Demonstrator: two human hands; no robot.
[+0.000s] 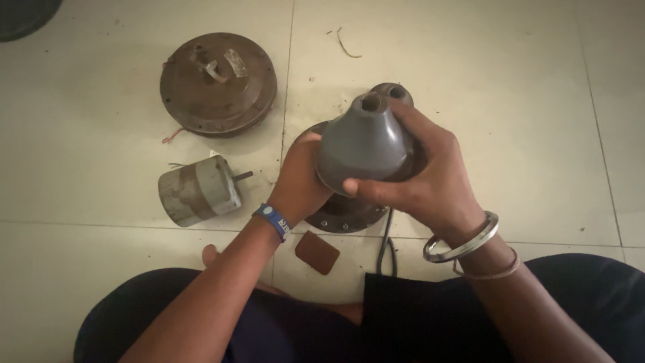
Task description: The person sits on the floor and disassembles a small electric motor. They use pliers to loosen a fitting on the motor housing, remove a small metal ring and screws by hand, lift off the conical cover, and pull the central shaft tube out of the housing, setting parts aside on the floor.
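round motor housing (342, 218) mostly hidden behind grey cone (363, 144); dark object (23, 13) cut off top-left.

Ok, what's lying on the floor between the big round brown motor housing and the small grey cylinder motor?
In the head view, only bare tile floor separates the round housing from the cylinder motor, apart from thin wire ends.

The bell-shaped cover (363, 144) is a dull slate grey, and a second cover (392, 91) behind it shows the same grey. The round motor housing (218, 84) is rusty brown with a paler metal bracket on top. The small cylindrical motor (199, 190) is pale grey with a lighter band. A flat pad (317, 252) is reddish brown. The floor tiles (101, 134) are cream with darker joints. One wristband (273, 220) is blue with a white patch; the bangles (463, 245) are silver.
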